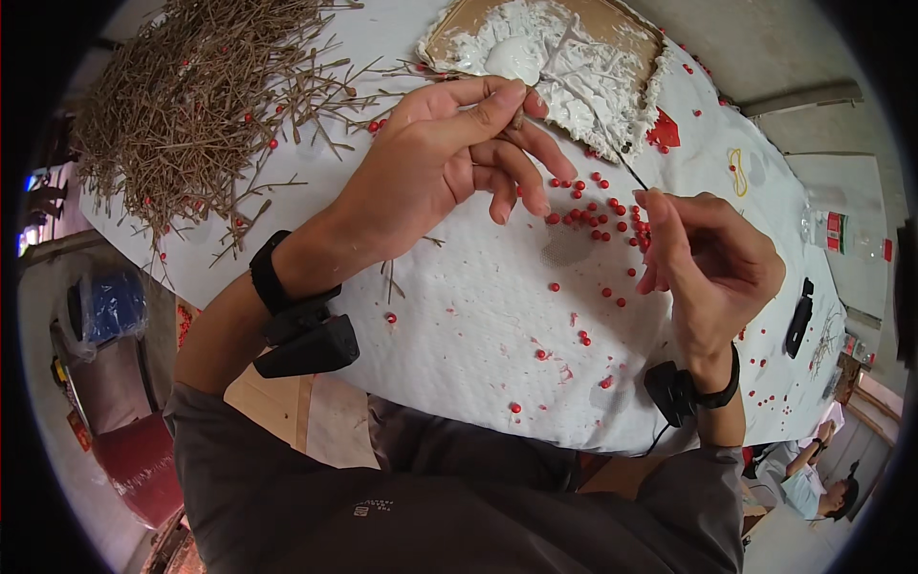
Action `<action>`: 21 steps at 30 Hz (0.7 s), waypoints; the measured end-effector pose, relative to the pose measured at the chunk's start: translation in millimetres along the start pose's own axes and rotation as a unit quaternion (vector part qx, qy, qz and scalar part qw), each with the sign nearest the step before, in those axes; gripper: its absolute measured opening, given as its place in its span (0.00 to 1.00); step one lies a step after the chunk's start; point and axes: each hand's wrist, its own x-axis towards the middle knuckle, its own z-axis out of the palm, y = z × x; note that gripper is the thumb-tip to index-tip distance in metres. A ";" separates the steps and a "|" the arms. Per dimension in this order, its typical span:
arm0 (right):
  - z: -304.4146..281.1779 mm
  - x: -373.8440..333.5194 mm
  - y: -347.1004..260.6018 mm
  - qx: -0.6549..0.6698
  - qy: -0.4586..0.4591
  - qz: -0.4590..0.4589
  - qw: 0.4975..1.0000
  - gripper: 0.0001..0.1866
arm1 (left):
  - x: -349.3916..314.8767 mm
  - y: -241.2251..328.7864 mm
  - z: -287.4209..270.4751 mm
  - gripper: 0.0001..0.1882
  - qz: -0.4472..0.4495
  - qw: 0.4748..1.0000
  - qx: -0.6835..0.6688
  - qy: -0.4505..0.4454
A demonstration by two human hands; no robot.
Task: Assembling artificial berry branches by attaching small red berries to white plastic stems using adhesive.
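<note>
Small red beads point(603, 218) look smooth and glossy, like plastic, against the matt white table covering point(459, 335) (cloth or paper, hard to tell). The twigs point(182, 105) look rough, woody; the white paste point(516, 59) has a wet shine.

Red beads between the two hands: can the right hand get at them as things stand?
Probably yes: the loose red beads lie uncovered on the white sheet, close to the right hand. However, it appears to be pinching a thin dark rod, which may limit its grip.

twigs point(182, 105) lie heaped left of the board point(626, 31), berries point(601, 219) before it, all on the table point(459, 354).
</note>
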 end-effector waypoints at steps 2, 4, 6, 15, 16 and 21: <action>0.0 -1.1 3.0 -0.026 -0.024 -0.023 0.999 0.04 | 0.2 0.8 -0.8 0.16 0.001 1.000 0.005 0.010; 2.8 -0.6 -1.7 -0.021 -0.007 0.002 1.000 0.02 | 0.0 1.3 -0.6 0.16 0.000 1.000 0.006 0.011; 5.6 0.0 -7.2 -0.012 0.028 0.050 0.998 0.02 | -0.3 1.4 -0.4 0.16 -0.001 1.000 0.008 0.013; 8.9 0.3 -3.1 -0.039 0.024 0.047 0.998 0.02 | -0.6 0.9 -1.3 0.16 -0.002 1.000 0.012 0.015; 8.2 0.0 -3.0 -0.040 0.018 0.046 0.998 0.02 | -0.3 1.0 -1.3 0.16 -0.002 1.000 0.010 0.015; 4.1 0.4 -6.0 -0.026 0.020 0.055 0.998 0.03 | 0.3 1.7 -1.5 0.16 0.004 1.000 0.005 0.027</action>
